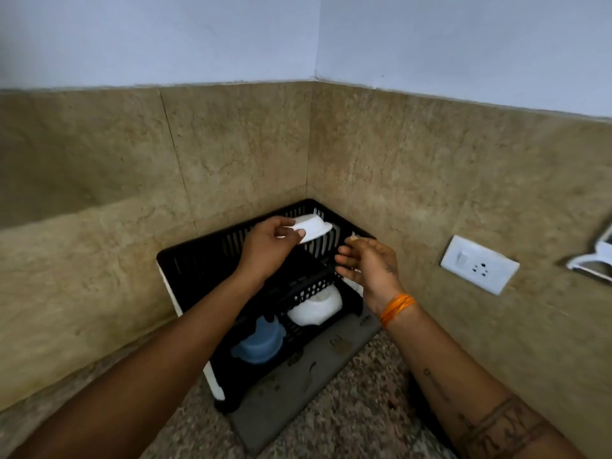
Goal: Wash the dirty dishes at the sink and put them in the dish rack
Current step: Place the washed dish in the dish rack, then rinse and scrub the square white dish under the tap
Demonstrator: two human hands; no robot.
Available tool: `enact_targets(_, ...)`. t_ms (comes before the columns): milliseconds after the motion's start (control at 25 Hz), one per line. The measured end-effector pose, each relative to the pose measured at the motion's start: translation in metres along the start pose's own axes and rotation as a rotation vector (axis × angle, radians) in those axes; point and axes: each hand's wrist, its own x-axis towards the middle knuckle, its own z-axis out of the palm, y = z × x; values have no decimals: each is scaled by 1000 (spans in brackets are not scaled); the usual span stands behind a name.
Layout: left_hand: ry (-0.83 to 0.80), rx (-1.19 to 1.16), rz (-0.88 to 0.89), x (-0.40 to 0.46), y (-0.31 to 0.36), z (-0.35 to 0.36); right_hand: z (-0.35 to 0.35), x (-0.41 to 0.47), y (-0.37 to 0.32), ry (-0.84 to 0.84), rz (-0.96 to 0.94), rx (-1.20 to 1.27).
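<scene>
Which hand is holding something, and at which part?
The left hand pinches a white bowl by its rim, over the dish rack. The right hand is open and empty.

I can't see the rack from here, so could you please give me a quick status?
Left hand holds white bowl over black dish rack. Right hand open, empty. White bowl and blue container already racked.

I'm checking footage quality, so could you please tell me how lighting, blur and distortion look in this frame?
Head view: dim, even light, no glare; the black dish rack interior is deep in shadow. Head view: wide-angle bending curves the wall edges. Head view: slight blur softens the left hand, its white bowl and the right hand.
</scene>
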Motion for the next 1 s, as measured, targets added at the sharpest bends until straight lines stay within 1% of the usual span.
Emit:
enact_targets(160,-2,-101,-17,-110,5,2,-36,-83,30,-69,27,20)
enact_targets(280,8,-128,-99,-197,-25,-1,-69,-140,73,-81,110,-3)
enact_targets(360,26,-89,-213,-251,-57,0,-91,-170,109,-52,143,-56)
enact_targets(440,26,3,-342,-304,-95,5,-116,-198,145,-27,144,-92)
enact_targets(520,-42,159,-460,-344,-128,11,-141,-220,176,0,168,-117)
enact_targets(560,-94,248,-510,-359,-143,14,-152,-229,190,14,191,-138)
enact_targets(640,-212,441,-557,-378,-168,20,-172,-244,210,53,254,-188)
enact_targets(720,-306,606,-561,-384,-180,26,-185,-257,222,65,307,-215)
enact_targets(760,-330,653,-557,-385,-183,29,-191,-263,226,60,323,-215)
enact_targets(920,-304,687,-521,-384,-186,40,-202,-280,230,69,324,-167)
enact_targets(1000,-291,681,-530,-382,-189,44,-206,-286,228,93,315,-145)
